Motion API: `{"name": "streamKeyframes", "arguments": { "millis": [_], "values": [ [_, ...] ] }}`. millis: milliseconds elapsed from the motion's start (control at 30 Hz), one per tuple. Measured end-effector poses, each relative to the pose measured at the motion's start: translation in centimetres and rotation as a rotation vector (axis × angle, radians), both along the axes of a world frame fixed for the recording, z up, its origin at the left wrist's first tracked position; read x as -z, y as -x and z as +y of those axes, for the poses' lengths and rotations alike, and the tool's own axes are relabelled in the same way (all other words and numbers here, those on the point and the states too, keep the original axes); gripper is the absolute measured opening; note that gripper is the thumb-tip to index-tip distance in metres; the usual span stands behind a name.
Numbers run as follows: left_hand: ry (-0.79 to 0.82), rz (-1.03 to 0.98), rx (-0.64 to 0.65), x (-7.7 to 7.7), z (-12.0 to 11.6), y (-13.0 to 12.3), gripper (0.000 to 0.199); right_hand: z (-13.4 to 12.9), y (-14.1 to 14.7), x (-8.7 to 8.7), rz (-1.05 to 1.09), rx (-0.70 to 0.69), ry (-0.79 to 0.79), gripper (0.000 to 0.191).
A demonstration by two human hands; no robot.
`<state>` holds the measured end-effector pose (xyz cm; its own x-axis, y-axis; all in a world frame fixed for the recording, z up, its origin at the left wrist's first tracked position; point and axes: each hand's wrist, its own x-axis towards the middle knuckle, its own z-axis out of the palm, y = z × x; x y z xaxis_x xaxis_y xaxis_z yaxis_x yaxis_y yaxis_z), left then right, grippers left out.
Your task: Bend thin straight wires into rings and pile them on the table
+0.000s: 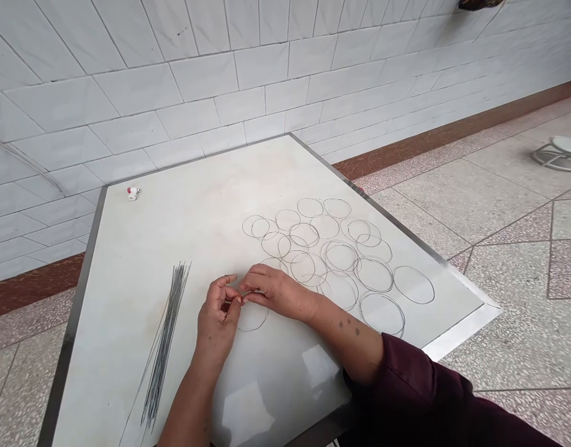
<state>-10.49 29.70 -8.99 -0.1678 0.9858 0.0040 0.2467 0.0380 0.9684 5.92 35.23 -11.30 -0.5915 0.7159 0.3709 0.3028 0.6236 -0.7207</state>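
My left hand (218, 320) and my right hand (278, 290) meet fingertip to fingertip over a white table (141, 248). Together they pinch the joined ends of a thin wire ring (252, 318) that lies flat below the fingers. Right of my hands lie several finished wire rings (341, 254), spread out and partly overlapping. A bundle of straight wires (167, 335) rests left of my left hand, running toward the near edge.
A small white and red object (133, 193) sits at the table's far left corner. A white tiled wall (220, 74) stands behind the table. Tiled floor (499, 205) lies to the right, with a white stool base (558, 155) at far right.
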Motion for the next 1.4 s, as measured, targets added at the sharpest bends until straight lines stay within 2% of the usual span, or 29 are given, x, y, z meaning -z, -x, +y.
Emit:
{"name": "streamKeyframes", "arguments": {
  "millis": [233,500,667,867,1100,1400],
  "values": [
    [-0.002,-0.004,-0.009,-0.1,-0.1,0.0,0.034,-0.3,0.1,-0.6,0.004,0.021,-0.042,0.011],
    [0.116,-0.245,0.058,-0.7,-0.1,0.1,0.039,0.0,0.2,-0.5,0.092,0.081,-0.068,0.013],
    [0.156,-0.219,0.065,-0.8,-0.1,0.3,0.035,0.2,0.0,-0.5,0.094,0.040,-0.070,0.015],
    [0.170,-0.227,0.099,-1.0,-0.1,0.5,0.041,0.3,-0.2,-0.4,0.093,0.002,-0.098,0.017],
    [0.189,-0.230,0.148,-1.1,-0.1,0.7,0.045,0.1,0.1,-0.5,0.084,0.047,-0.049,0.017],
    [0.187,-0.590,0.139,-0.9,-0.1,0.7,0.054,0.4,0.2,-0.3,0.161,0.172,-0.010,0.016]
  ]
}}
